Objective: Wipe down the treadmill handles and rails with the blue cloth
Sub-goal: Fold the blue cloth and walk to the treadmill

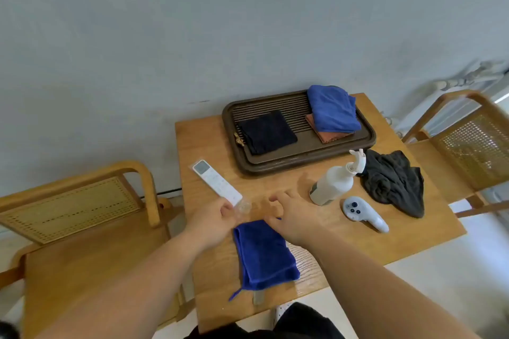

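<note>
A folded blue cloth (264, 254) lies on the wooden table (344, 239) near its front edge, a loose thread hanging at its near corner. My right hand (293, 215) hovers over the cloth's far edge, fingers loosely bent and spread, thumb at the cloth's far right corner, holding nothing. My left hand (213, 219) is just left of the cloth with fingers curled, its fingertips pinching the clear plastic sleeve at the near end of a white remote (216, 181). No treadmill is in view.
A brown slatted tray (303, 157) at the back holds a dark cloth, an orange cloth and a second blue cloth (332, 109). A white pump bottle (332, 183), a white controller (363, 212) and a crumpled dark rag (394, 181) lie to the right. Rattan chairs flank the table.
</note>
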